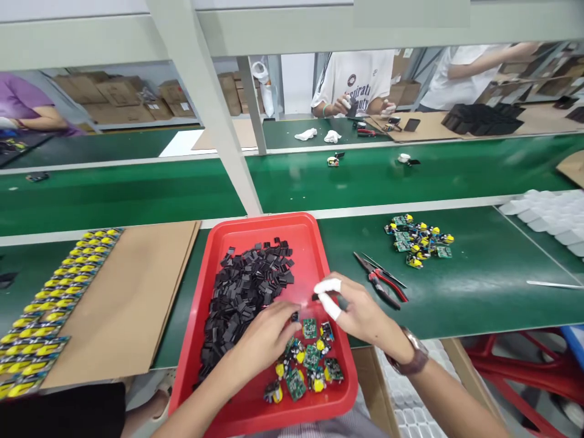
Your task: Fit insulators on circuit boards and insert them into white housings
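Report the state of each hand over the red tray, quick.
Left hand: closed, pinching a small black part above the circuit boards.
Right hand: closed, white-covered fingertips pinching a black piece.

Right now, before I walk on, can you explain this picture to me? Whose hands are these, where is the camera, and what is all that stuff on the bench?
No machine here: a person works with bare hands, and the one camera sits on their head, looking down. The left hand rests by a heap of small green circuit boards in a red tray, its fingertips at a tiny dark part; whether it grips it I cannot tell. The right hand, with white finger covers and a wristwatch, pinches a small black piece. A pile of black pieces fills much of the tray. Beside the tray lie pliers, more boards and a cardboard sheet. Other people work across the green belt.
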A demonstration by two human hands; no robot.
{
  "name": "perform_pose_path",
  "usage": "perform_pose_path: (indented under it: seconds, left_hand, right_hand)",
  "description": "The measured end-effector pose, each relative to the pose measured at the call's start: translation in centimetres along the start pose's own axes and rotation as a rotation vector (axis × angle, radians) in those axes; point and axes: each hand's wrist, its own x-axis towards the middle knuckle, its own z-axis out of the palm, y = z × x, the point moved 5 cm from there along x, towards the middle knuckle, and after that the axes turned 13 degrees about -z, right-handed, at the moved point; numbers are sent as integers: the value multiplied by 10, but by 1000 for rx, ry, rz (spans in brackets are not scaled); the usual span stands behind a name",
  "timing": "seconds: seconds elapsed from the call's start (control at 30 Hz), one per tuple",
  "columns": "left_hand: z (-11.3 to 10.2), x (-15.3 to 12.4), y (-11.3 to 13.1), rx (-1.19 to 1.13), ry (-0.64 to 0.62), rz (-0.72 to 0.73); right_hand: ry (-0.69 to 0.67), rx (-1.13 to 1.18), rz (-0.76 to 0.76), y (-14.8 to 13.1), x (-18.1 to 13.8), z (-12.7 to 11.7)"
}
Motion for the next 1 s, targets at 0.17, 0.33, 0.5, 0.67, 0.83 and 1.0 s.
perform_pose_path:
  seconds: [0.17, 0.33, 0.5, 0.67, 0.83, 1.0]
  left_hand:
    - [-3, -19, -16, -891, -62, -328]
    - [2, -33, 0, -1233, -57, -324]
    - [8, -37, 2, -1213, -51, -257]
    - [12, -40, -1, -1084, -13, -236]
    - [9, -45, -1, -964, 14, -239]
    - [7, -47, -2, -950, 21, -228]
  right_hand:
    - [213, 413, 153, -16, -26, -7]
    - [369, 634, 203, -28, -26, 5]
    - [350, 519, 200, -37, -22, 19]
    - [390, 363, 163, -46, -23, 25]
    - [344, 291, 110, -57, -17, 26]
    - [312, 281, 119, -62, -15, 31]
